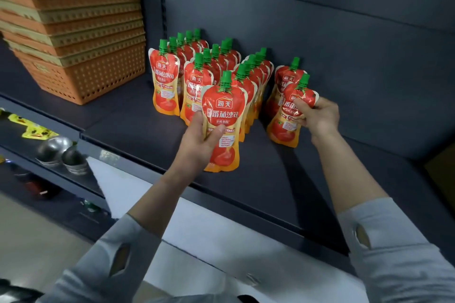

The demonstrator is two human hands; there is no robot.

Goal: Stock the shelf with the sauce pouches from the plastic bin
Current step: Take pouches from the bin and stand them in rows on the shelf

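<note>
Several red-and-orange tomato sauce pouches with green caps (189,61) stand in rows on the dark shelf (138,128). My left hand (199,142) grips one pouch (225,115) upright at the front of the third row, its base near the shelf surface. My right hand (317,115) holds another pouch (289,115) by its upper right side, standing it in front of a single pouch (286,76) in the rightmost row. The plastic bin is not clearly in view.
A stack of orange and beige perforated baskets (81,39) sits on the shelf at the left. Lower shelves at the left hold metal bowls (61,152) and yellow packets (32,128). A white box (197,241) lies below the shelf edge. Bare shelf lies right of the pouches.
</note>
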